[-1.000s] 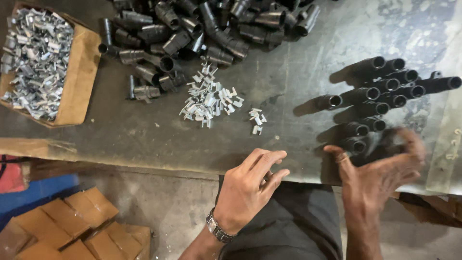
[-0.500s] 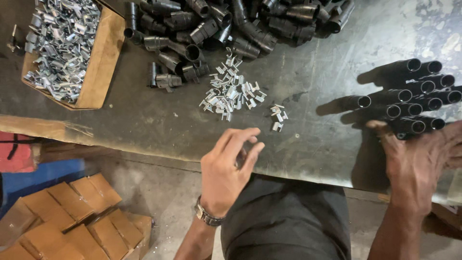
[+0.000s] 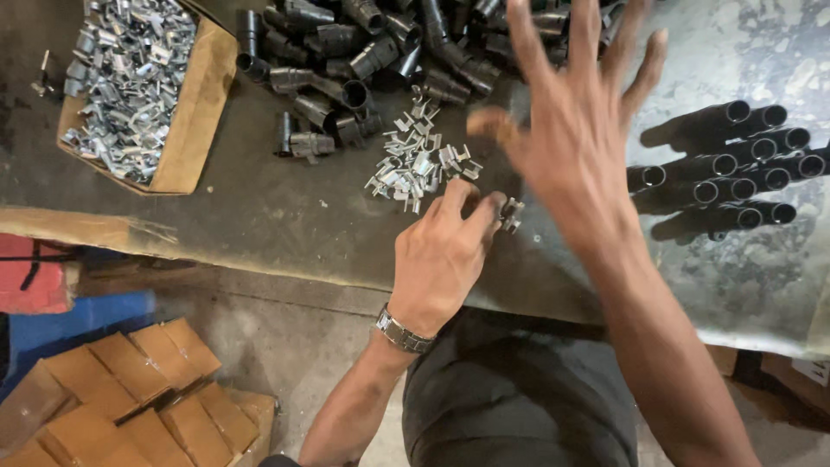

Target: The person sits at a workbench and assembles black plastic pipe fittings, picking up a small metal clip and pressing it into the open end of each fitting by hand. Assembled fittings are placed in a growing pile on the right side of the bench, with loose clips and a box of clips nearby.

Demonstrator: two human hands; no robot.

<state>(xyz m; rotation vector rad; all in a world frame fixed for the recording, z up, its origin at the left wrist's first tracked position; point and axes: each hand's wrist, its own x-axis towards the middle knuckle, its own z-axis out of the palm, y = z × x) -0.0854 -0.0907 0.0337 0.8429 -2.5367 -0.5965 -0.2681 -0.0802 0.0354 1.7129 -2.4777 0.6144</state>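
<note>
Near the frame's centre, the left hand (image 3: 441,255) pinches small metal clips (image 3: 510,212) on the table (image 3: 259,216). Above it, the right hand (image 3: 575,130) hovers open, fingers spread, before black tubes (image 3: 380,43).

Shiny metal clips (image 3: 419,164), matt black tubes (image 3: 731,164), worn grey metal table (image 3: 285,216), brown cardboard box (image 3: 197,112).

Cardboard box (image 3: 197,121) w/ metal parts top left; brown cartons (image 3: 130,389) on floor; red bag (image 3: 35,272).

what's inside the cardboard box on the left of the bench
The cardboard box is heaped with small silver metal clips, like the loose ones by the left hand. The heap covers the box's bottom, so anything beneath cannot be seen.
</note>
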